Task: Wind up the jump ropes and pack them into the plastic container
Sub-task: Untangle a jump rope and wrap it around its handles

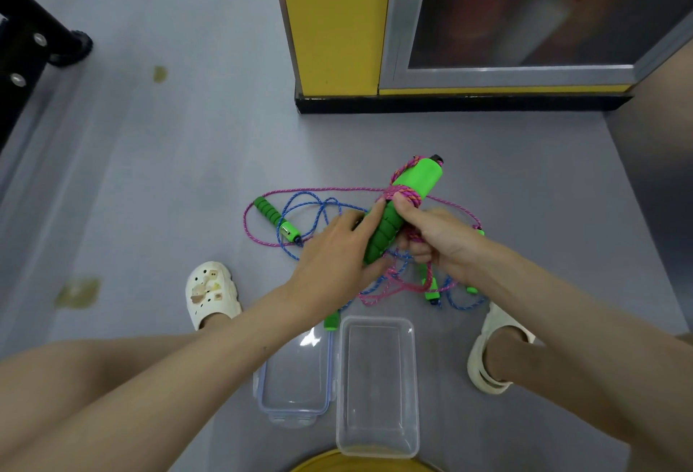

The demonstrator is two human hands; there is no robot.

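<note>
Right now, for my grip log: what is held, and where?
The green handles: right hand grips just below the pink rope windings, left hand holds the foam end.

You look down on a grey floor [187, 156] with two yellowish stains [78, 292]. Ahead of you stands a yellow post [333, 18] on a black plinth [450, 103], beside a metal-framed glass door [525, 10]. A black bolted frame [26, 48] sits far left.

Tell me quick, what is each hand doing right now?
Left hand: holds the green handles at their lower end, index finger straight along them.
Right hand: grips the same handles and the pink rope wound round them.
</note>
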